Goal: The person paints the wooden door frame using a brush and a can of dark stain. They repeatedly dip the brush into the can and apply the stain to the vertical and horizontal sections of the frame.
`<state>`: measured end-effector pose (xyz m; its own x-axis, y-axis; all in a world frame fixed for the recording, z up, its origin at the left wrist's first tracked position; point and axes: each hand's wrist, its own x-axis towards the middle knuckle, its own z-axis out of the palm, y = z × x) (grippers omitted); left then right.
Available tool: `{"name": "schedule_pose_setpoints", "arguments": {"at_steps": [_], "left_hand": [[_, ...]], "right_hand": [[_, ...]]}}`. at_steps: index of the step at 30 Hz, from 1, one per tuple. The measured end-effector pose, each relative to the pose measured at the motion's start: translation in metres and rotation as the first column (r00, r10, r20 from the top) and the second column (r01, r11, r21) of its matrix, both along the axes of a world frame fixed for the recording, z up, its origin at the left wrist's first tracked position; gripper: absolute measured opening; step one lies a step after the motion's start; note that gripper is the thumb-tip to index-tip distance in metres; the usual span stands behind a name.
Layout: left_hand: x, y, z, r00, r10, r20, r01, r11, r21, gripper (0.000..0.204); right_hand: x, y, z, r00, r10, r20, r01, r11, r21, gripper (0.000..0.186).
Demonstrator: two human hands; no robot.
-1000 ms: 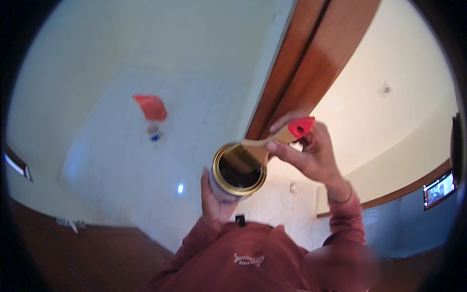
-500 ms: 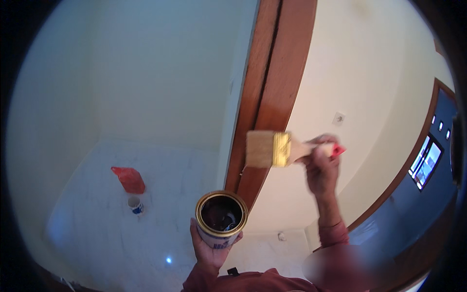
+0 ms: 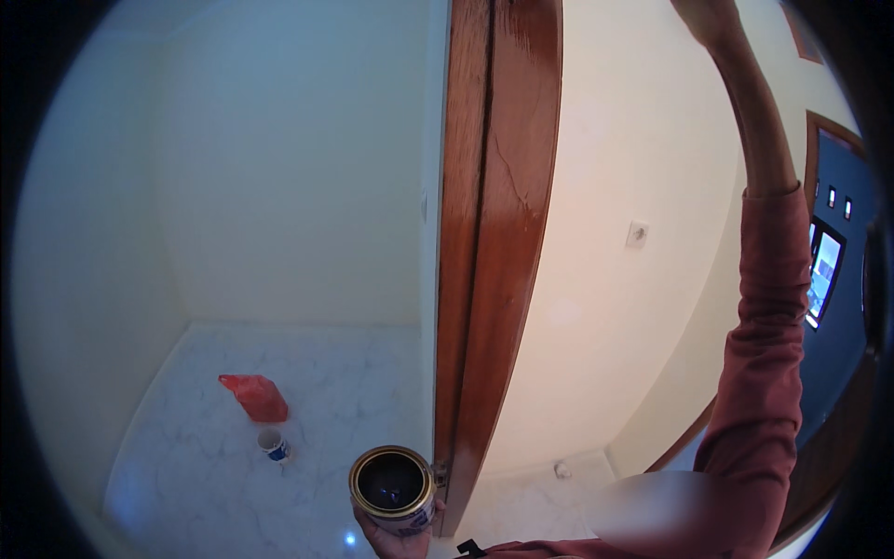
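Note:
My left hand is closed round an open paint can with a gold rim and dark liquid inside, low in the view. A dark-brown wooden door frame rises just behind the can, with wet-looking streaks high on its face. My right arm stretches up along the right side; my right hand reaches past the top edge, so its fingers and whatever they hold are out of view.
On the marble-look floor at left lie a red plastic bag and a small cup. Pale walls flank the frame, with a socket on the right one. A blue door with windows stands at far right.
My right hand has risen from the middle to the top edge, taking the brush out of view. My left hand and the can have moved lower in the picture.

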<state>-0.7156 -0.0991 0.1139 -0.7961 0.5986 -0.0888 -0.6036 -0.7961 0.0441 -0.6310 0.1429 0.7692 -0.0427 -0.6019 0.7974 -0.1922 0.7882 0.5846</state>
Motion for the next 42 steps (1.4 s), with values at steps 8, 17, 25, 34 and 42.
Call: {"name": "schedule_pose_setpoints", "arguments": {"at_steps": [8,17,25,34,42], "left_hand": [[-0.004,-0.038,0.002,0.986,0.159,-0.057,-0.165,0.978,-0.126,0.077],[-0.012,-0.051,-0.025,0.986,0.160,-0.047,-0.166,0.972,-0.168,0.073],[0.001,-0.039,-0.027,0.988,0.153,0.010,-0.148,0.969,-0.199,0.071],[-0.002,-0.051,-0.022,0.981,0.194,-0.006,-0.192,0.964,-0.185,0.074],[-0.011,-0.063,-0.025,0.978,0.209,-0.020,-0.209,0.960,-0.188,0.078]], "right_hand": [[-0.003,0.040,-0.224,0.953,-0.141,0.269,0.072,0.966,0.249,0.016],[0.030,0.034,-0.304,0.643,0.066,0.763,0.052,0.990,-0.130,0.014],[0.002,0.031,-0.027,0.987,-0.006,0.160,0.000,0.999,0.038,0.014],[-0.033,-0.002,0.084,0.986,-0.033,-0.166,0.023,0.998,-0.059,0.022],[-0.011,0.011,0.056,0.987,-0.137,-0.086,0.138,0.990,0.002,0.013]]}}
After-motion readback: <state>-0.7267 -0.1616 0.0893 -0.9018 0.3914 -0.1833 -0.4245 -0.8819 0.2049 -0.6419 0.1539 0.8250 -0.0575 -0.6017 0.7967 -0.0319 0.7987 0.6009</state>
